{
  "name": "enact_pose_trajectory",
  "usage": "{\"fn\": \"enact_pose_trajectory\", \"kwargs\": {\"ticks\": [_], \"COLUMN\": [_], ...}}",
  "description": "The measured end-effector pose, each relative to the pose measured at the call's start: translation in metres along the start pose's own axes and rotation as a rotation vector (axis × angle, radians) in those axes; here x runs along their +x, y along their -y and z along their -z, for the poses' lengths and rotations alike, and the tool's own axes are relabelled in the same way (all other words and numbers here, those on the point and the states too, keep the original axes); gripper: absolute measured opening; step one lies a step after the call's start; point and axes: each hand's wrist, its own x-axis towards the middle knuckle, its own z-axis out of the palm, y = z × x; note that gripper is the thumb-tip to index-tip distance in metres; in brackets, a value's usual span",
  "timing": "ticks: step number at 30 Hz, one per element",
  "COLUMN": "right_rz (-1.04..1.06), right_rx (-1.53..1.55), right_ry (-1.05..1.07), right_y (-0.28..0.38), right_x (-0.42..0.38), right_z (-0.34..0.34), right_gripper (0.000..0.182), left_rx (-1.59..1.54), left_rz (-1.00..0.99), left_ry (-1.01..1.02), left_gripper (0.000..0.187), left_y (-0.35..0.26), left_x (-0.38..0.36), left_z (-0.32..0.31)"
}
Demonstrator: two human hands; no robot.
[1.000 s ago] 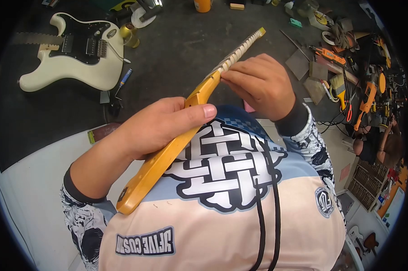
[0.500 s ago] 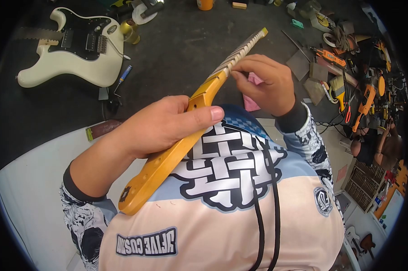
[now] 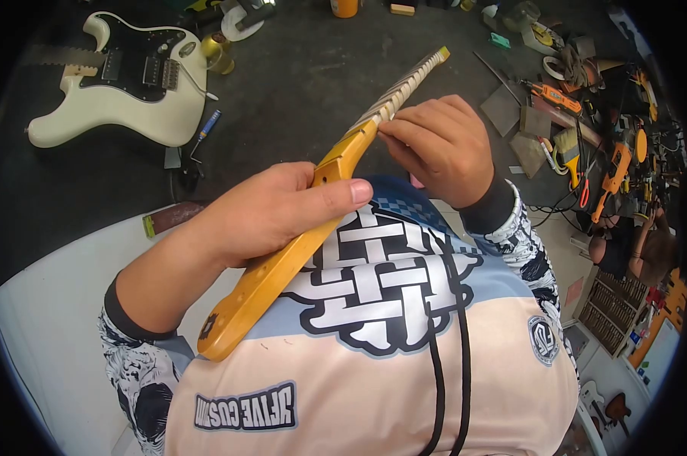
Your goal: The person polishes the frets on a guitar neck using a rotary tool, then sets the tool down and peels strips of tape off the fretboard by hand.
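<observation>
A guitar neck [image 3: 264, 277] with an amber finish slants across my front, its headstock low against my shirt and its far end over the bench. Around the headstock end my left hand [image 3: 283, 209] is closed, thumb on top. Pale strips of tape [image 3: 400, 93] with fret lines between them cover most of the fretboard; the part nearest my left hand is bare. My right hand [image 3: 442, 148] is pinched at the neck's edge, where the taped part begins. What its fingertips hold, if anything, is hidden.
A white electric guitar [image 3: 123, 99] lies on the dark bench [image 3: 298, 83] at left, beside a blue screwdriver [image 3: 208, 125]. On the right are a brush [image 3: 568, 148], orange-handled tools [image 3: 617, 171] and sanding sheets [image 3: 501, 110]. Another person [image 3: 640, 247] is at far right.
My right hand has moved slightly toward the headstock along the neck's edge, and its fingers have turned down. It now hides most of the pink cloth. The left hand holds nearly still.
</observation>
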Motion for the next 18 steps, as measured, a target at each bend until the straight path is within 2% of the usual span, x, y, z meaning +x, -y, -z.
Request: {"fn": "enact_pose_trajectory", "kwargs": {"ticks": [3,6,8,14,17,18], "right_rz": [0.034,0.055,0.043,-0.110,-0.248,-0.230], "right_rx": [-0.027,-0.053,-0.054,0.046,0.073,0.068], "right_ry": [0.023,0.026,0.052,0.043,0.014,0.004], "right_y": [0.000,-0.003,-0.003,-0.003,-0.014,-0.013], "right_x": [0.003,0.006,0.009,0.007,-0.004,-0.004], "right_z": [0.001,-0.001,-0.001,-0.009,-0.010,-0.007], "right_gripper": [0.031,0.032,0.032,0.023,0.023,0.026], "left_rx": [-0.029,0.049,0.033,0.044,0.046,0.051], "left_rz": [0.004,-0.003,-0.013,-0.034,-0.035,-0.030], "left_ry": [0.026,0.026,0.042,0.035,0.036,0.037], "left_gripper": [0.055,0.072,0.073,0.074,0.075,0.075], "left_y": [-0.002,-0.007,-0.008,-0.003,-0.002,-0.002], "left_x": [-0.002,-0.005,-0.005,-0.002,-0.001,-0.001], "left_z": [0.000,0.000,0.000,0.002,0.006,0.007]}}
